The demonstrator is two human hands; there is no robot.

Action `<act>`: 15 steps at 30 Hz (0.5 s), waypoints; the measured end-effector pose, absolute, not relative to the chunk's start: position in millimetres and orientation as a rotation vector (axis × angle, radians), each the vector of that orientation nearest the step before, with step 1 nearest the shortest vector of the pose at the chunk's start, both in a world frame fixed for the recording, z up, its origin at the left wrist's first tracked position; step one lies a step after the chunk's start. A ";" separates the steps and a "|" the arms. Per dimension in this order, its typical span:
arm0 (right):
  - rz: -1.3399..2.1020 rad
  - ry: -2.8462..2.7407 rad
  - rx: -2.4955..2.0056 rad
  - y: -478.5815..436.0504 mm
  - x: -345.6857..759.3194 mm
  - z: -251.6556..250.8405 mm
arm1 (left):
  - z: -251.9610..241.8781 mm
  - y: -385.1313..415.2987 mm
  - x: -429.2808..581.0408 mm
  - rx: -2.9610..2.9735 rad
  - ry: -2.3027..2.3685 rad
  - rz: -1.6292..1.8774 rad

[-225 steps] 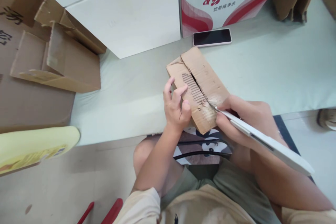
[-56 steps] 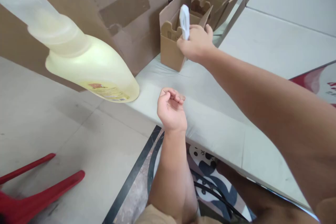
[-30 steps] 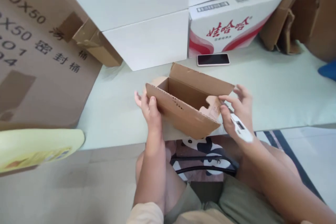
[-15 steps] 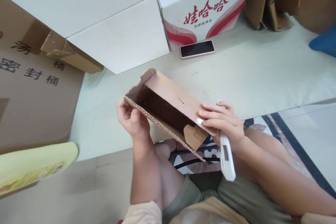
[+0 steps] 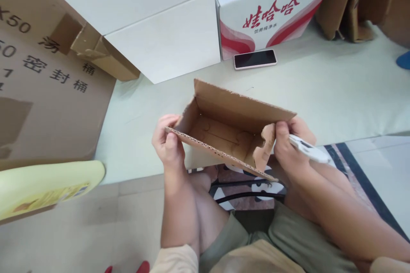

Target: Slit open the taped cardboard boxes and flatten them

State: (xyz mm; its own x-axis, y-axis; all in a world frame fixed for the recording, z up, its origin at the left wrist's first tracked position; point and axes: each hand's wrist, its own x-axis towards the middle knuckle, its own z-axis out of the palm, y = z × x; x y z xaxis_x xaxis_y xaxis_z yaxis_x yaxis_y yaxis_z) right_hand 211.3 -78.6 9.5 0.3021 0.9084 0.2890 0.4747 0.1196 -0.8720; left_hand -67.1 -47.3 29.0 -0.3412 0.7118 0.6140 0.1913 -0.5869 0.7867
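Observation:
A small open cardboard box (image 5: 230, 132) is held above my lap, its open side facing me so that the inside shows. My left hand (image 5: 169, 140) grips its left end, thumb on the near edge and fingers behind. At the right end my right hand (image 5: 292, 140) pinches the box's corner with the thumb inside. A white tool (image 5: 309, 149), which looks like a cutter, is also tucked in my right hand and points to the right. A ragged flap stands up beside the right thumb.
Beyond the box, a phone (image 5: 255, 59) lies on the pale green surface (image 5: 326, 89) before a white and red carton (image 5: 265, 17). Large brown carton (image 5: 64, 106) and yellow container (image 5: 51, 187) stand left. Blue object (image 5: 403, 60) at far right.
The box has turned so its opening is wider to view. My right hand has shifted from lying over its outer side to pinching the corner, and the white tool has swung from downward to rightward.

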 end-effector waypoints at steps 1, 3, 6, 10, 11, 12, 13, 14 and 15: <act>0.474 -1.346 -1.485 -77.0 209.0 10.5 | 28.1 -47.6 -68.9 1.596 1.196 1.957; 0.360 -1.414 -1.391 -73.1 204.7 11.1 | 26.2 -48.0 -72.0 1.681 1.284 1.871; 0.287 -1.654 -1.027 -66.5 204.2 11.1 | 24.6 -47.9 -75.1 1.686 1.421 1.816; 0.354 -1.914 -0.626 -60.3 216.7 15.8 | 28.0 -46.6 -74.4 1.883 1.464 1.707; 0.403 -1.952 -0.587 -59.7 220.7 17.6 | 29.6 -46.0 -73.7 1.976 1.463 1.598; 0.455 -1.988 -0.552 -59.5 224.2 19.3 | 30.9 -45.3 -73.3 2.050 1.461 1.483; 0.508 -2.006 -0.518 -59.7 227.2 20.6 | 31.9 -44.4 -73.2 2.088 1.462 1.384; 0.554 -1.996 -0.492 -60.4 229.4 21.3 | 32.4 -43.4 -73.6 2.083 1.464 1.322; 0.591 -1.956 -0.487 -61.2 230.8 21.0 | 32.3 -42.4 -74.8 2.051 1.475 1.299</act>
State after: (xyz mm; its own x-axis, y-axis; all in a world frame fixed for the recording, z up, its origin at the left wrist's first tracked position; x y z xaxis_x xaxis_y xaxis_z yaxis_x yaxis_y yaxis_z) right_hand 230.8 -61.2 21.0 -0.4245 0.5680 0.7051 0.0821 0.7997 -0.5948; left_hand -74.8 -42.4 32.3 0.0640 0.8685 0.4915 0.5971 -0.4279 0.6785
